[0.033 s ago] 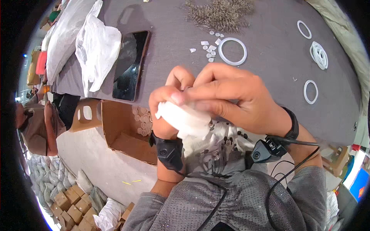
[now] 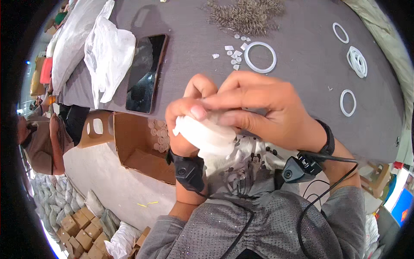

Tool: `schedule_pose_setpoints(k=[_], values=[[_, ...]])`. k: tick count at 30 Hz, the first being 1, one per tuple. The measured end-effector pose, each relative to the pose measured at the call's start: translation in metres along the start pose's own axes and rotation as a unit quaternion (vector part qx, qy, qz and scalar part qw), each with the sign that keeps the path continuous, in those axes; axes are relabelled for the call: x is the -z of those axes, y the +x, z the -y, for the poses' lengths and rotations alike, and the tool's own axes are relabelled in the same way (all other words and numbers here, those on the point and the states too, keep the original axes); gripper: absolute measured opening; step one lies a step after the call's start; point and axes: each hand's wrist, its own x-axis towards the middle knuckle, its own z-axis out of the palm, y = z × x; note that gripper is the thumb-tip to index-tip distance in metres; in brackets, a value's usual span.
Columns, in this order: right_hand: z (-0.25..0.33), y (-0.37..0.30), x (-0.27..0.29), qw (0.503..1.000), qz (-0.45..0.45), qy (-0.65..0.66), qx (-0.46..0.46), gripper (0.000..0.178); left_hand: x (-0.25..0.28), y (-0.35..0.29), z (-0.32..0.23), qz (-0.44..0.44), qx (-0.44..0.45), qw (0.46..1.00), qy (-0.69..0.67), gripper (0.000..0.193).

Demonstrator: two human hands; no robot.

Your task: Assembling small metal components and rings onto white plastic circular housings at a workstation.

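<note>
A white round plastic part [image 2: 207, 136] with small tabs on its rim is held tilted in front of my chest. Around its left side my left hand [image 2: 185, 114] is closed, the thumb lying on its upper edge. My right hand [image 2: 267, 108] comes in from the right, thumb and fingers pinched together at the part's upper edge. Whatever sits between those right fingertips is hidden. Past my hands, a translucent ring [image 2: 260, 70] lies on the grey-covered table, next to several small clear plastic pieces [image 2: 236, 54].
Small metal springs [image 2: 248, 17] are heaped at the far edge. More rings [image 2: 357, 62] lie right; a black phone [image 2: 146, 73] and white plastic bag [image 2: 108, 56] lie left. Below the table edge, a cardboard box [image 2: 142, 166] holds round clear pieces. Another person [image 2: 43, 144] is far left.
Both hands stay in place on the white part, with only a very slight shift of the fingers and the part.
</note>
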Motion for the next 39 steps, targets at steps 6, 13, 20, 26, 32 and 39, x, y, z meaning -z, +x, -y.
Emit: schedule_pose_setpoints(k=[6,13,20,26,32,39], values=[[0.0,-0.001,0.005,1.0,-0.028,-0.002,-0.006,0.012,-0.001,0.0,0.0,0.018,-0.012,1.0,0.001,0.017],[0.0,-0.001,-0.004,0.984,-0.066,-0.124,0.113,0.013,-0.002,-0.002,-0.006,0.045,-0.032,0.998,0.022,0.015],[0.0,-0.002,-0.007,0.984,-0.07,-0.107,0.123,0.015,0.0,0.0,-0.011,0.074,-0.051,0.995,0.041,0.013],[-0.004,-0.003,-0.007,0.985,-0.056,-0.113,0.116,0.018,0.0,0.004,-0.009,0.102,-0.066,0.991,0.054,0.012],[-0.004,-0.004,-0.009,0.988,-0.047,-0.116,0.095,0.016,0.004,0.009,-0.009,0.127,-0.08,0.986,0.067,0.01],[0.001,-0.004,-0.007,0.999,0.022,0.022,0.025,0.019,-0.024,0.007,-0.01,0.088,-0.104,0.987,0.082,0.01]])
